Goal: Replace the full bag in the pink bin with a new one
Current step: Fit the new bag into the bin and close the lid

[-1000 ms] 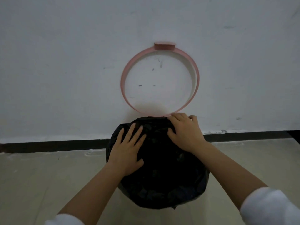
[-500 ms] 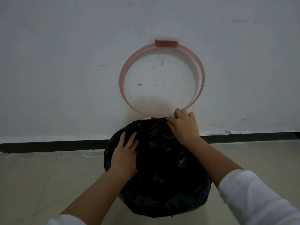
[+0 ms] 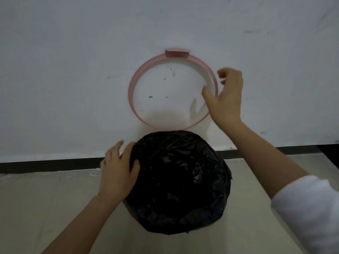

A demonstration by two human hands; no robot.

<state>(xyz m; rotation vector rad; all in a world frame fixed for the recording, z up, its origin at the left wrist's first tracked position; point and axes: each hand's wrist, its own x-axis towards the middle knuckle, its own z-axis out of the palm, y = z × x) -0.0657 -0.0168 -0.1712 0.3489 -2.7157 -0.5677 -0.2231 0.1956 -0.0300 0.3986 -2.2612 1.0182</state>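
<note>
A black bag (image 3: pixel 179 182) covers the round top of the bin, stretched over its rim so the bin's body is hidden. The pink ring lid (image 3: pixel 134 83) stands tipped up against the white wall behind it, hinged at the bin's back. My left hand (image 3: pixel 117 171) lies flat on the bag's left edge, fingers spread over the plastic. My right hand (image 3: pixel 223 96) is raised at the ring's right side, thumb inside the hoop and fingers curled just outside it; whether it touches the ring is unclear.
A white wall (image 3: pixel 64 88) with scuff marks rises directly behind the bin, ending in a dark baseboard (image 3: pixel 45 165). Beige floor (image 3: pixel 45 208) spreads to both sides of the bin.
My right hand left the bag's back edge and rose to the ring's right side. My left hand slid out to the bag's left edge.
</note>
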